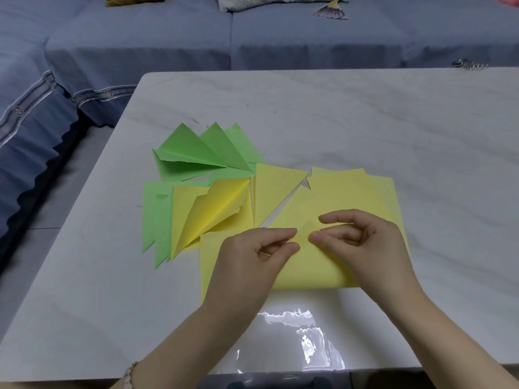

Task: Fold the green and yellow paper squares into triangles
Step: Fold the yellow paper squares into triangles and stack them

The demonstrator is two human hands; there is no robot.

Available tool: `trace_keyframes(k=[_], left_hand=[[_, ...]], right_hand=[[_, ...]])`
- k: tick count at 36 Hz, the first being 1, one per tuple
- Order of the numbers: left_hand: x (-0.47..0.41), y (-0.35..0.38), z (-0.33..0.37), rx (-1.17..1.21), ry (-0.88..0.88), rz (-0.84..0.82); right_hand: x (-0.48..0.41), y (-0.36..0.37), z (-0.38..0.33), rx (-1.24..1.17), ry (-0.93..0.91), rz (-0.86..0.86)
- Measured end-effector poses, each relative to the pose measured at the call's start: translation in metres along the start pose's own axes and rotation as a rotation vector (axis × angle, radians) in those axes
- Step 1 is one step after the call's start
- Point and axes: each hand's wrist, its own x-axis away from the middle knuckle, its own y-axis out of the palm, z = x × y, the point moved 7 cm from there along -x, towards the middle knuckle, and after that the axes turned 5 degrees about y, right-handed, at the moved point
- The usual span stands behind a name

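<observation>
A yellow paper sheet (311, 262) lies bent over at the table's near middle, its fold toward me. My left hand (250, 259) and my right hand (365, 242) both pinch its raised corner between thumb and fingers. More flat yellow squares (365, 192) lie beneath and behind it. Folded yellow triangles (275, 189) sit just beyond my left hand, one half-sprung open (216, 209). Folded green triangles (196, 150) fan out at the back left, and other green pieces (154, 217) lie at the left.
The white marble table (365, 122) has bare surface at the right and back. A blue-grey sofa (168, 37) wraps the far and left sides. A metal ring bundle (469, 64) lies at the table's far right edge. Glare shines near the front edge.
</observation>
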Motion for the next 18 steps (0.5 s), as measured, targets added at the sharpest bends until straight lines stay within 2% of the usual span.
trace_keyframes(k=[18], left_hand=[[-0.0016,0.0002,0.0032,-0.001,-0.011,0.008]], right_hand=[[0.0021,0.0038,-0.0044,0.096,-0.119,-0.037]])
